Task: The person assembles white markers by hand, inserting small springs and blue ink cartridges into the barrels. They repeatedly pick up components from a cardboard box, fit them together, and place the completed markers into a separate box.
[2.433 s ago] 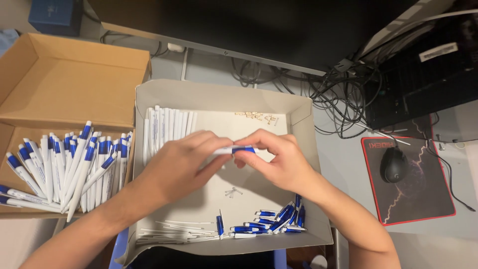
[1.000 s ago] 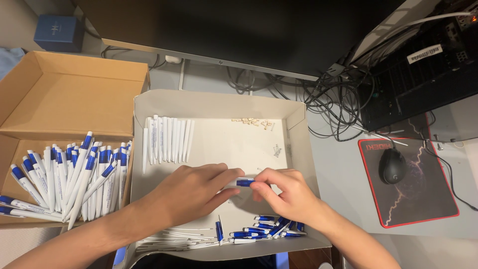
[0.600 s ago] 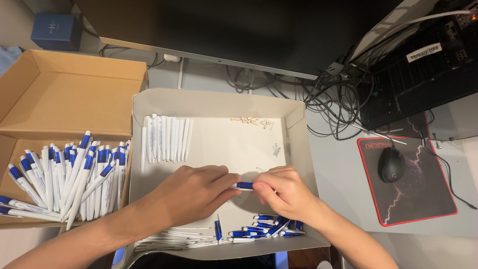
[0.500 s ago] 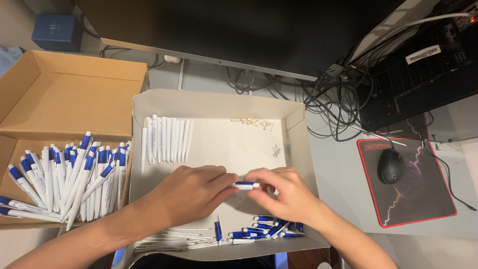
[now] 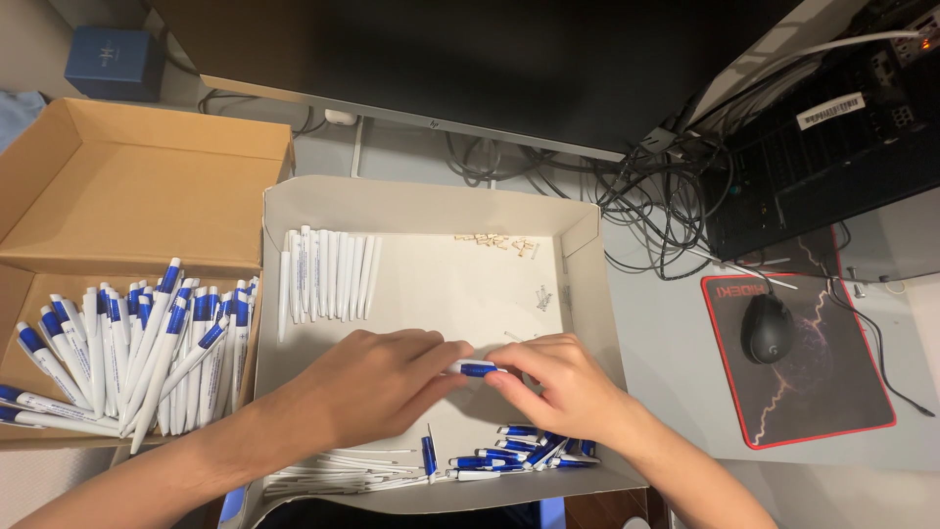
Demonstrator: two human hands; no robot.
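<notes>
Over a shallow white tray point(image 5: 578, 230) on a grey desk point(image 5: 656, 323), two bare hands meet at one pen part; the left hand point(image 5: 377, 377) lies palm down with its fingertips closed on the white end of a short blue-and-white pen piece point(image 5: 477, 369), while the right hand point(image 5: 558, 382) pinches the blue end from the other side, so each grip is closed on the same piece, held just above the tray floor near its middle; a row of plain white pen barrels point(image 5: 328, 274) lies side by side at the tray's far left, well apart from the hands; a loose heap of blue clip pieces point(image 5: 519, 457) sits at the near right corner, just beside the right wrist, and thin white refills point(image 5: 343, 470) lie along the near edge under the left forearm; a few tiny springs point(image 5: 494, 241) are scattered by the far wall; to the left, an open brown cardboard box point(image 5: 127, 186) holds a pile of finished blue-and-white pens point(image 5: 137, 343); to the right, a black mouse point(image 5: 767, 328) rests on a red-edged dark mouse pad point(image 5: 832, 392); a tangle of black cables point(image 5: 656, 196) runs behind the tray beneath a dark monitor point(image 5: 470, 59).
</notes>
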